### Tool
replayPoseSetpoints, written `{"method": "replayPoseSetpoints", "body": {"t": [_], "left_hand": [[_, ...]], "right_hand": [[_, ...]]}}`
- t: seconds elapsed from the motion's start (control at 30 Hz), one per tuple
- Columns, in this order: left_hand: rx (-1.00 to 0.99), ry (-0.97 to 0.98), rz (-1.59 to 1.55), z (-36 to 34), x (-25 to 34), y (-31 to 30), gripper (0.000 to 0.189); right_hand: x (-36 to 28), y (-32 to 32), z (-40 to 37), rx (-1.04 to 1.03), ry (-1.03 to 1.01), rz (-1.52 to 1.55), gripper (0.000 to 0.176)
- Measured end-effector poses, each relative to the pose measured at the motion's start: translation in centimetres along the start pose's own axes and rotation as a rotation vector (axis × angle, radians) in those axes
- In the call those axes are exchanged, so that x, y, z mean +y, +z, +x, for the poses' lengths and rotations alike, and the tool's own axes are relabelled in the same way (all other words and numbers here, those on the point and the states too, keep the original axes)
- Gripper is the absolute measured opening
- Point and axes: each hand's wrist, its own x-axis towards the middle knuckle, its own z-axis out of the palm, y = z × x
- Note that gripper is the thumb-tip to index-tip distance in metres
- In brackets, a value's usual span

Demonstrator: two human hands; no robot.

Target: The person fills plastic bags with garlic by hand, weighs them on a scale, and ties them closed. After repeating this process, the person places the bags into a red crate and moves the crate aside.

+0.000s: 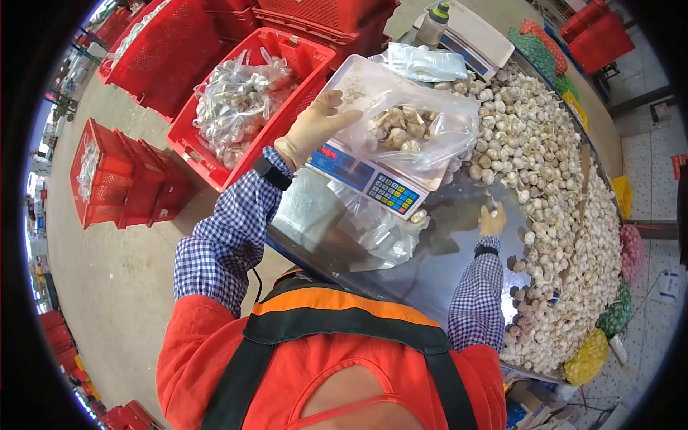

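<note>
My left hand [319, 129], in a pale glove, is held over the left edge of the digital scale [344, 170], its fingers apart and holding nothing. On the scale's pan lies an open clear plastic bag [451, 132] with several garlic bulbs [398, 137] inside. Red digits glow on the scale's display. Low over the metal table [437, 261], my right hand [491, 221] is closed around a small whitish garlic bulb, mostly hidden by the fingers. Just right of that hand spreads a large heap of loose garlic [573, 201].
Flat clear bags [383, 240] lie before the scale. A red crate [304, 57] of bagged garlic stands left, near stacked red crates [132, 172]. Behind are a plastic pack [423, 63], a bottle [432, 27] and a second scale [476, 32]. Net sacks [588, 357] line the far right.
</note>
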Motion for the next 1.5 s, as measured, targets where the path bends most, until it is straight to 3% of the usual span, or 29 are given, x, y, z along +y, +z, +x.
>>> {"method": "replayPoseSetpoints", "body": {"t": [0.1, 0.13, 0.2, 0.23, 0.3, 0.33, 0.37, 0.43, 0.5, 0.53, 0.57, 0.63, 0.7, 0.77, 0.83, 0.9, 0.97, 1.0, 1.1, 1.17, 1.23, 1.3, 1.37, 1.43, 1.5], "left_hand": [[0.026, 0.079, 0.219, 0.5, 0.6, 0.9, 0.068], [-0.007, 0.053, 0.354, 0.9, 0.9, 0.8, 0.059], [0.011, 0.055, 0.52, 1.5, 0.9, 1.0, 0.036], [0.003, 0.066, 0.512, 1.6, 1.0, 1.0, 0.036], [-0.013, 0.064, 0.234, 2.1, 0.6, 0.7, 0.031], [-0.081, 0.101, -0.169, 2.4, -0.1, 0.6, 0.025], [-0.129, -0.047, -0.578, 2.0, 1.3, 0.5, 0.023], [-0.405, -0.075, -1.194, 3.8, 0.2, -0.9, 0.02], [-0.409, 0.045, -1.235, 4.4, 1.6, -2.5, 0.02], [-0.463, 0.028, -1.226, 4.9, 2.3, -3.2, 0.022], [-0.335, -0.023, -1.147, 5.3, 2.8, -3.6, 0.027], [-0.385, 0.023, -1.009, 5.3, 5.0, -3.3, 0.033], [-0.405, 0.048, -0.902, 4.7, 7.6, -2.1, 0.033], [-0.436, 0.083, -0.793, 4.0, 8.8, -0.9, 0.033], [-0.409, 0.046, -0.691, 3.5, 9.1, -0.1, 0.037], [-0.4, 0.009, -0.708, 3.2, 8.6, -0.6, 0.038], [-0.369, -0.028, -0.78, 3.3, 7.2, -1.6, 0.041], [-0.386, -0.038, -0.773, 3.5, 6.6, -2.1, 0.041], [-0.387, -0.038, -0.764, 3.2, 5.5, -2.4, 0.044], [-0.301, -0.073, -0.781, 2.9, 5.7, -2.1, 0.02], [-0.323, -0.078, -0.806, 3.1, 5.0, -2.2, 0.013], [-0.331, -0.02, -0.834, 3.0, 5.1, -1.9, 0.024], [-0.415, -0.015, -0.829, 2.9, 5.5, -1.6, 0.014], [-0.325, -0.061, -0.766, 3.5, 5.1, -1.2, 0.015], [-0.435, -0.058, -0.769, 3.7, 6.1, -0.6, 0.018]], "right_hand": [[4.1, -2.5, -0.5, 0.037, 0.11, 0.213, 0.056], [5.4, -2.3, 0.0, 0.048, 0.105, 0.216, 0.056], [7.6, -2.1, 1.1, 0.07, -0.108, -0.129, 0.049], [6.1, -2.5, 0.3, 0.086, -0.107, -0.13, 0.049], [0.0, -2.1, -3.4, 0.025, -0.179, -0.386, 0.047], [0.1, -1.6, -3.6, -0.073, -0.16, -0.537, 0.049], [0.3, -1.4, -3.5, -0.162, -0.138, -0.68, 0.052], [0.5, -0.9, -4.0, -0.262, -0.152, -0.741, 0.054], [-1.6, -0.7, -5.9, -0.128, -0.314, -0.753, 0.054], [-4.7, -0.9, -7.2, -0.074, -0.392, -0.806, 0.051], [-7.6, -0.7, -8.2, -0.025, -0.471, -0.858, 0.049], [-9.5, 1.2, -7.8, 0.002, -0.673, -0.689, 0.041], [-10.8, 4.0, -7.0, -0.155, -0.577, -0.604, 0.03], [-8.2, 8.9, -4.0, -0.18, -0.66, -0.683, 0.024], [-8.5, 9.8, -4.7, -0.163, -0.574, -0.649, 0.021], [-8.3, 9.6, -4.3, -0.135, -0.504, -0.61, 0.023], [-7.5, 8.4, -5.1, -0.242, -0.628, -0.789, 0.028], [-8.0, 7.2, -5.8, -0.318, -0.555, -0.816, 0.033], [-6.9, 5.0, -6.2, -0.287, -0.48, -0.867, 0.032], [-7.9, 3.3, -6.3, -0.354, -0.496, -0.92, 0.036], [-9.3, 2.7, -6.0, -0.422, -0.523, -0.965, 0.04], [-10.8, 4.0, -5.4, -0.321, -0.695, -0.759, 0.034], [-10.1, 8.9, -2.8, -0.227, -0.768, -0.203, 0.029], [-13.1, 9.2, -2.0, -0.498, -0.611, -0.558, 0.026], [-12.8, 10.9, -1.0, -0.372, -0.656, -0.595, 0.029]]}}
